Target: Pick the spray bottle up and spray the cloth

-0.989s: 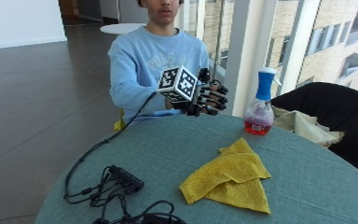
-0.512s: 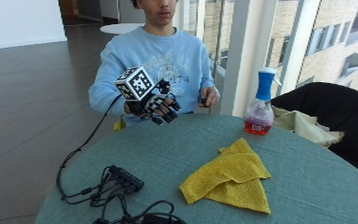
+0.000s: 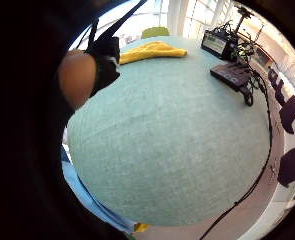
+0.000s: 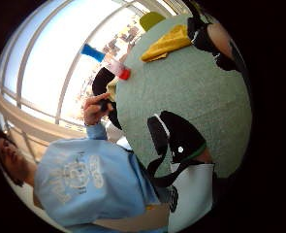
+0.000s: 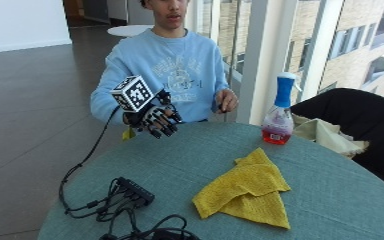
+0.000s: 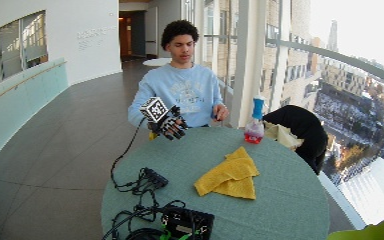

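Gloved hands (image 5: pixel 157 119) lowered toward table; spray bottle (image 5: pixel 279 116) holds red liquid

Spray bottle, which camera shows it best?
The outside view: the spray bottle stands whole and upright beside the yellow cloth. The wide outside view shows it smaller, the thumb side palm view only distantly, the little finger view not at all.

The table (image 5: pixel 179 165) wears a matt teal cloth with a fine woven grain, no shine anywhere. Lying on it, the yellow cloth (image 5: pixel 245 189) looks soft and nubby like terry or microfibre, rumpled into folds. Beside that cloth, the spray bottle (image 5: pixel 278 117) is smooth clear plastic with a glossy blue plastic top. The right hand (image 5: pixel 155 117) has a matt black fabric glove.
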